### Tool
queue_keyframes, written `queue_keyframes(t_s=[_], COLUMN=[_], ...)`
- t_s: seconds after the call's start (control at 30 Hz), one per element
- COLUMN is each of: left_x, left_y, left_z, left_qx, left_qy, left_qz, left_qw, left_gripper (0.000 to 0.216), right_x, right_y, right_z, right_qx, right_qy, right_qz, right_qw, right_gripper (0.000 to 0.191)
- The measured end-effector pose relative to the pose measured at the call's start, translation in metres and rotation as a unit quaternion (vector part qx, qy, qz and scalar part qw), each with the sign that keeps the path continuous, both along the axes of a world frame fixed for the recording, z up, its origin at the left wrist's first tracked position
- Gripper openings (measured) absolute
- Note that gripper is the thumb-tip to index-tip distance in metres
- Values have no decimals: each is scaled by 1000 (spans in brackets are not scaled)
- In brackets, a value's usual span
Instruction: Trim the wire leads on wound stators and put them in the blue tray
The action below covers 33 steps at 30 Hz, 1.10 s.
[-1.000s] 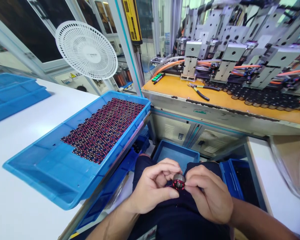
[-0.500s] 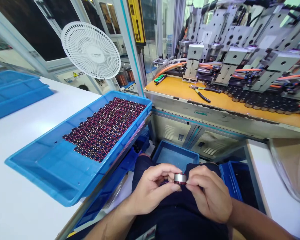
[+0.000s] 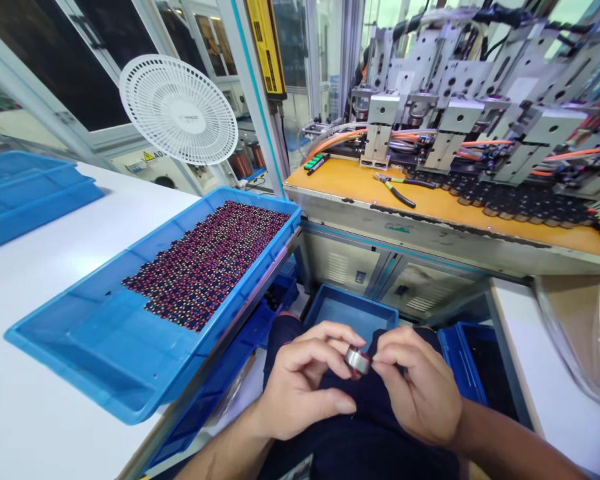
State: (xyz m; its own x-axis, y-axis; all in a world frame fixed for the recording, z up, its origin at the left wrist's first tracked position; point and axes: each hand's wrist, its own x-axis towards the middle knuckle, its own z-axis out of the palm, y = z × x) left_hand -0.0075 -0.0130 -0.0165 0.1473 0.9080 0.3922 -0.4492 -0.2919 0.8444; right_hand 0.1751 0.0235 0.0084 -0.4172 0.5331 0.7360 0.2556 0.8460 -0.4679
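Observation:
A small silver metal ring with red edges (image 3: pixel 357 361) is held tilted between my two hands, above my lap. My left hand (image 3: pixel 307 380) has its index and middle fingers against the ring's near left side, while its thumb stands apart below. My right hand (image 3: pixel 415 380) pinches the ring's right edge between thumb and fingertips, its other fingers curled in. Whether a thin wire is also in that pinch is too small to tell.
To my left, a blue tray (image 3: pixel 80 360) holding rows of dark parts with red edges lies on a white table (image 3: pixel 10 293). Ahead are a white fan grille (image 3: pixel 180 110), pliers (image 3: pixel 395 190) on an orange bench (image 3: pixel 340 177), and machinery. A blue bin (image 3: pixel 350 309) sits below.
The ring has tilted from nearly level to slanted. My left thumb has come off it and dropped lower, while the left fingers have shifted over it. My right hand stays nearly in place.

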Motion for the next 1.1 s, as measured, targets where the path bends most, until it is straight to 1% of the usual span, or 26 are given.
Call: queue_keyframes(t_s=[0.07,0.13,0.17,0.23,0.3,0.37,0.43,0.47,0.53,0.6,0.77,0.93,1.03,1.1], left_x=[1,3,5,7,8,8,7,6,5,4,8,8,7,7], left_y=[0,0,1,2,4,7,9,9,9,7,0,-2,-2,-1], left_z=[-1,-2,-2,-1,0,1,2,3,4,5,2,-2,-3,-2], left_qx=[6,0,-12,-66,-142,-205,-233,-238,-235,-223,-177,-92,-49,-41], left_qy=[-35,-86,-112,-137,-111,-64,-36,-28,-17,-9,-25,-77,-111,-158], left_qz=[-7,-31,-46,-71,-104,-156,-198,-205,-192,-165,-104,-69,-51,-57], left_qw=[999,996,993,986,978,964,951,949,953,961,978,990,991,985], left_gripper=[25,31,33,40,50,54,52,49,41,34,22,26,26,29], right_x=[1,2,3,5,6,8,10,11,12,12,7,4,3,3], right_y=[0,1,1,2,4,6,7,7,6,4,5,6,7,8], right_z=[0,0,0,-1,-2,-4,-5,-5,-5,-4,2,5,6,7], right_qx=[5,24,40,71,96,106,118,122,129,130,110,85,89,99], right_qy=[6,12,12,2,-16,-31,-38,-40,-39,-39,-40,-42,-42,-37], right_qz=[16,36,42,47,47,62,78,76,43,12,-11,-29,-17,0], right_qw=[1000,999,998,996,994,992,989,989,990,991,993,995,995,994], right_gripper=[10,10,10,12,14,14,12,11,11,10,10,10,10,9])
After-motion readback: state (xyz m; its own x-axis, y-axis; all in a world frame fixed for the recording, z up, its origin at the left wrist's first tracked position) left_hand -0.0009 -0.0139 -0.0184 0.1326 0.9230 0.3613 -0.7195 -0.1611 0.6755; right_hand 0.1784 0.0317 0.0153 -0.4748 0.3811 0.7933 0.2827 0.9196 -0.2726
